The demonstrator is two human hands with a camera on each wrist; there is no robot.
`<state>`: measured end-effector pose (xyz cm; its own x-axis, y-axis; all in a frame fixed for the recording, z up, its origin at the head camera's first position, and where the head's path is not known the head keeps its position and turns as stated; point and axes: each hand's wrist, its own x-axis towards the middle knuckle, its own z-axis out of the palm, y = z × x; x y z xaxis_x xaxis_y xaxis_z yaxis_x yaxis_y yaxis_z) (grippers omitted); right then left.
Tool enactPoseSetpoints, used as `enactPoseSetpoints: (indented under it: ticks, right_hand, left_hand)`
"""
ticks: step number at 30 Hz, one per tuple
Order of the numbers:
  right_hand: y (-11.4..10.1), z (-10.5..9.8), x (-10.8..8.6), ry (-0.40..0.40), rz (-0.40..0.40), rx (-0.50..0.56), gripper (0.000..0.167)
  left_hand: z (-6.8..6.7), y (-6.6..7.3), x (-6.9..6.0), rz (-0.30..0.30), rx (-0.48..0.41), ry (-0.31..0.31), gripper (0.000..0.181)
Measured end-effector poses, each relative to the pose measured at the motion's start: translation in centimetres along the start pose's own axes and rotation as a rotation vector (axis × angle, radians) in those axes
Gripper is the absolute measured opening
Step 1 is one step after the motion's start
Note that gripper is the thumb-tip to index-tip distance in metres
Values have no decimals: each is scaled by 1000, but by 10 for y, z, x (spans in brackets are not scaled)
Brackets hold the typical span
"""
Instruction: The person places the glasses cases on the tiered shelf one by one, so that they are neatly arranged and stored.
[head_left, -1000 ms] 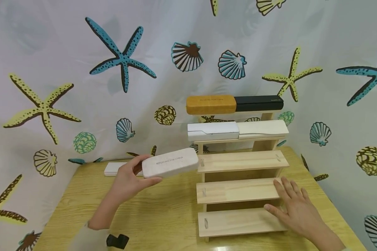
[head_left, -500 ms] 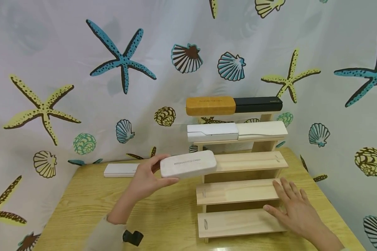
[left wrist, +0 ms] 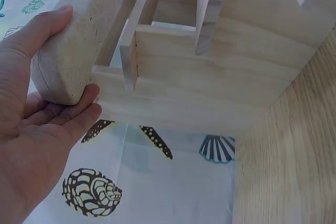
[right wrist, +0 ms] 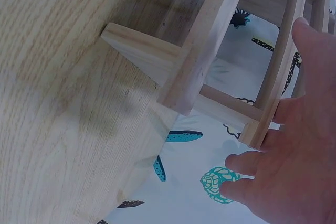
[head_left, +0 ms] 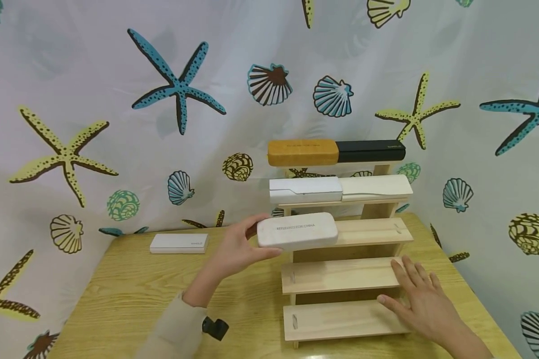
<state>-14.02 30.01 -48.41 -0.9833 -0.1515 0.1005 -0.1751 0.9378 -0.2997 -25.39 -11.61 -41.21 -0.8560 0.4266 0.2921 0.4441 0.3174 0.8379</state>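
My left hand [head_left: 240, 249] grips the left end of a white glasses case [head_left: 298, 233] with dark printing on its lid. Thumb in front and fingers behind hold the case in front of the left part of the middle shelf [head_left: 368, 230] of a stepped wooden display rack [head_left: 341, 319]. In the left wrist view, the case [left wrist: 86, 40] is close to the rack's side; whether they touch I cannot tell. My right hand [head_left: 424, 301] rests with spread fingers on the rack's right end, at the two lower shelves. In the right wrist view, its fingers [right wrist: 247, 162] lie by a shelf end.
An orange case [head_left: 303, 152] and a black case [head_left: 371, 151] lie on the top shelf. Below them sit a white case [head_left: 305, 189] and a cream case [head_left: 376, 187]. Another white case [head_left: 178, 243] lies on the wooden table [head_left: 130, 294] at back left. A patterned curtain [head_left: 233, 45] hangs behind.
My left hand has carried the white glasses case rightward, from beside the rack to in front of the middle shelf, and the case has levelled. The right hand has stayed on the rack.
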Motion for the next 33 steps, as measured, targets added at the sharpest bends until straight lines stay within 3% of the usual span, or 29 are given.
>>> enactPoseSetpoints:
  ticks: [9, 15, 22, 33]
  right_hand:
    - [-2, -1, -1, -1, 2, 2, 92]
    - [-2, -1, 0, -1, -2, -2, 92]
    - [-2, 1, 0, 5, 0, -13, 93]
    - [-3, 1, -1, 9, 3, -6, 93]
  left_hand:
    - [24, 10, 15, -4, -6, -36, 80]
    - [39, 14, 25, 25, -1, -42, 76]
    - [57, 18, 37, 24, -47, -79, 72]
    - [79, 23, 57, 79, 48, -88, 70]
